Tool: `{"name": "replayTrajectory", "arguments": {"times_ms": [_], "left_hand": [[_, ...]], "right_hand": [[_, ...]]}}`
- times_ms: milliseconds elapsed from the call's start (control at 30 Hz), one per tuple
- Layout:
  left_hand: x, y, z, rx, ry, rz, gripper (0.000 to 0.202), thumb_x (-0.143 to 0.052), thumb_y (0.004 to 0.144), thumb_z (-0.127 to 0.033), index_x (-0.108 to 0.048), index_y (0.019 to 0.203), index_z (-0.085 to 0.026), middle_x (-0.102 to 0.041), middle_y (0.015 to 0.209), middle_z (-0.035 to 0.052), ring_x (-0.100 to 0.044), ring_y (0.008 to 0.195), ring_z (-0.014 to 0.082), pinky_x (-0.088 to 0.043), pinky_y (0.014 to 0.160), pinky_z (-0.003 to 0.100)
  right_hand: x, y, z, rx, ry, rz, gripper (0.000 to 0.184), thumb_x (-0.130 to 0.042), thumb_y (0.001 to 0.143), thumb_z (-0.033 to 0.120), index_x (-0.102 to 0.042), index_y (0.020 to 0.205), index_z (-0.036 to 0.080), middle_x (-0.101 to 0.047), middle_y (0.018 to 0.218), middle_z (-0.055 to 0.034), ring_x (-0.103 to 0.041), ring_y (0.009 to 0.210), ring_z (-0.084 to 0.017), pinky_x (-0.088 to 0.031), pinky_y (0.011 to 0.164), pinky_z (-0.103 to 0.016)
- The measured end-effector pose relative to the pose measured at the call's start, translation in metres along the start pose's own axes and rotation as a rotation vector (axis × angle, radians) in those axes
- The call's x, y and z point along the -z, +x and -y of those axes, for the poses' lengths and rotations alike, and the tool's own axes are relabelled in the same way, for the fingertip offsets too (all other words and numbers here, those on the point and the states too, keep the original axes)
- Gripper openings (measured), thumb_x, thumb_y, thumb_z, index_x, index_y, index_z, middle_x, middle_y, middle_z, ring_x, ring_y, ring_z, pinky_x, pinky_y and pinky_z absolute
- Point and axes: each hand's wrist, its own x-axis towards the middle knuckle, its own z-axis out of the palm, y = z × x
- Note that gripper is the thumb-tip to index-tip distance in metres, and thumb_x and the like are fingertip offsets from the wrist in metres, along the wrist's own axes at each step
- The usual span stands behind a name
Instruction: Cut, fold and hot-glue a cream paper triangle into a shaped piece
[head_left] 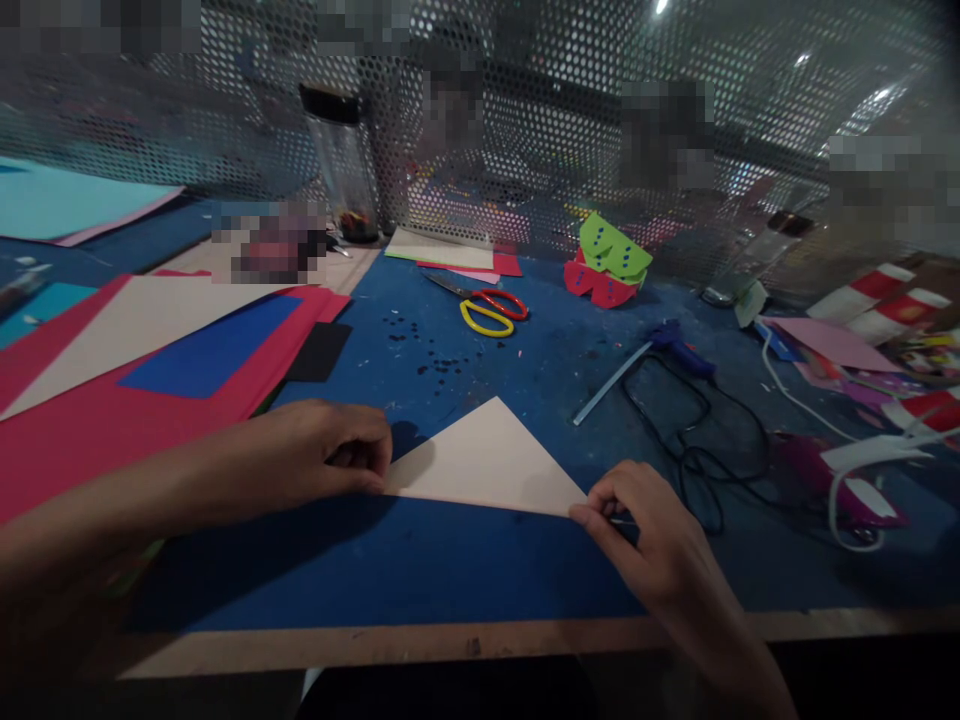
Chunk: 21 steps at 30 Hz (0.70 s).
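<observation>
Blue and scuffed, the surface (420, 580) runs back to perforated metal sheeting (525, 130) across the top of the frame. At the centre, slightly low, a cream paper triangle (484, 460) lies with its point upward and its long edge nearest. Fingers of the left hand (337, 450) are curled and pinch its left corner; the right hand (649, 530) has thumb and forefinger pressed together on the right corner.

Just beyond the triangle's point, small black scraps (442, 370) are scattered, and scissors (487, 300) with red and yellow handles lie at upper centre. Right of centre rests a blue glue gun (686, 355), a pale stick (611, 385) at its nozzle. Near the left hand is a black card (321, 352), beside large red paper (172, 440) bearing a blue rectangle (214, 350).

Farther out, green and red cut shapes (615, 255) with blue dots stand at upper right of centre; a dark-lidded clear jar (345, 180) stands at upper left of centre.
</observation>
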Motion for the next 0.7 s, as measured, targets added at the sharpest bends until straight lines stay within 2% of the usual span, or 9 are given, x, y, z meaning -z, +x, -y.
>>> {"name": "replayTrajectory", "arguments": {"times_ms": [200,333,467,700], "left_hand": [[-0.0038,-0.002,-0.0021,-0.092,-0.008,-0.033,0.009,-0.069,0.091,-0.028,-0.076,0.088,-0.023,-0.073,0.086,-0.0006,-0.064,0.076,0.0155,-0.046,0.067,0.024],[-0.0074,-0.0032,-0.0035,-0.145,0.014,-0.07,0.016,-0.062,0.095,-0.018,-0.076,0.089,-0.023,-0.073,0.092,-0.0011,-0.065,0.079,0.0132,-0.046,0.071,0.022],[-0.0079,-0.0041,-0.0021,-0.195,-0.002,-0.053,0.02,-0.06,0.098,-0.019,-0.077,0.089,-0.023,-0.074,0.095,0.001,-0.067,0.082,0.014,-0.048,0.074,0.022],[-0.0099,-0.0076,-0.0032,-0.176,0.045,-0.075,0.019,-0.06,0.099,-0.024,-0.077,0.09,-0.025,-0.073,0.096,0.0014,-0.067,0.08,0.0147,-0.047,0.071,0.024]], "right_hand": [[-0.0017,-0.0002,-0.0026,0.002,-0.007,-0.012,0.022,-0.061,0.107,0.033,-0.061,0.086,0.024,-0.061,0.085,-0.0026,-0.058,0.083,-0.021,-0.043,0.075,-0.036],[-0.0037,-0.0003,-0.0034,-0.004,-0.005,-0.02,0.022,-0.061,0.106,0.034,-0.061,0.087,0.024,-0.061,0.085,-0.0022,-0.058,0.083,-0.021,-0.043,0.076,-0.036],[-0.0055,-0.0008,-0.0035,-0.011,-0.014,-0.02,0.023,-0.062,0.106,0.035,-0.061,0.086,0.024,-0.061,0.084,-0.0016,-0.057,0.082,-0.021,-0.042,0.075,-0.035],[-0.0031,0.0007,-0.007,0.028,-0.052,0.002,0.023,-0.064,0.105,0.034,-0.06,0.085,0.024,-0.061,0.083,-0.0013,-0.058,0.08,-0.021,-0.042,0.073,-0.034]]}}
